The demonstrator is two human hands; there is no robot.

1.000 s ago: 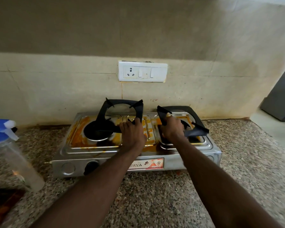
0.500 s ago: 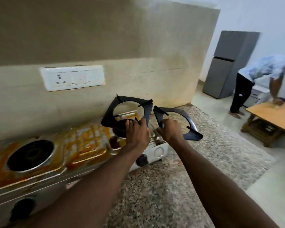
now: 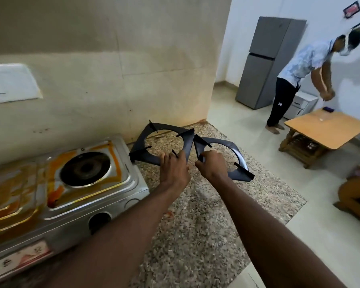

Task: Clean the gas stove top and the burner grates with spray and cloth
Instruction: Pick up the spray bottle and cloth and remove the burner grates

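Observation:
My left hand (image 3: pixel 174 170) grips the near edge of one black burner grate (image 3: pixel 142 138), held over the granite counter just right of the stove. My right hand (image 3: pixel 211 166) grips a second black grate (image 3: pixel 238 161), held beside the first, their corners almost touching. The steel gas stove (image 3: pixel 123 194) sits at the left with no grates on it. Orange grease stains cover its top around the bare right burner (image 3: pixel 84 168). The spray bottle and cloth are out of view.
The speckled granite counter (image 3: pixel 195 221) runs to the right and ends at an edge above the floor. A stained wall (image 3: pixel 112 80) stands behind. Further off are a grey fridge (image 3: pixel 266 63), a low wooden table (image 3: pixel 322 129) and another person (image 3: pixel 299 73) bent over it.
Both hands lifted the grates off the stove and carried them right, past its edge and over the counter. The view swung right, so the stove slid left and the spray bottle left the frame.

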